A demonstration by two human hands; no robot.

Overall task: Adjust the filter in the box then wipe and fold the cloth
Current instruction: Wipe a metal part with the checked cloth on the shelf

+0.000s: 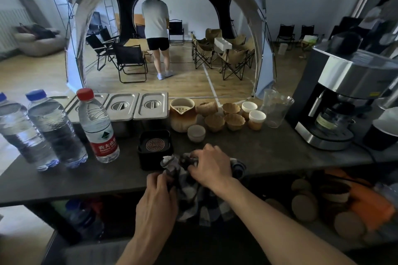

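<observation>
A black square box (143, 158) stands on the dark table, with a round bronze patterned filter (154, 144) lying flat in its top. Right beside it, at the table's front edge, is a crumpled black-and-white checked cloth (195, 202), part of it hanging over the edge. My left hand (156, 202) grips the cloth's near left side below the table edge. My right hand (210, 166) is closed on the bunched top of the cloth, on the table just right of the box.
Three water bottles (98, 127) stand left of the box. Behind it are steel lidded pans (137, 106), a ceramic pitcher (183, 117), several small cups (215, 122) and a clear beaker (277, 109). A coffee machine (336, 101) fills the right. A person stands in the tent beyond.
</observation>
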